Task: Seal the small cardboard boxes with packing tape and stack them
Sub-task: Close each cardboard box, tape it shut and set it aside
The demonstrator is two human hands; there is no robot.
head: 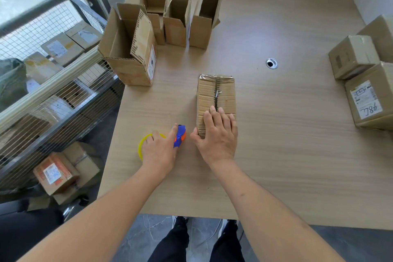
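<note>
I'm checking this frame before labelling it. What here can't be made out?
Head view:
- Yellow-rimmed tape roll with blue and orange dispenser: mostly covered by the left hand.
- Closed brown cardboard box: near end hidden under the right hand.
- White label on the sealed box at right: print too small; box cut by the edge.

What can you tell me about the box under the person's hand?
The small cardboard box is brown and corrugated, lying lengthwise on the wooden table near the middle. Its top flaps are folded shut, meeting at a dark seam down the middle that looks untaped. Shiny clear tape wraps its far end. The right hand rests flat on its near end, thumb against the left side. Nothing else touches it.
</note>
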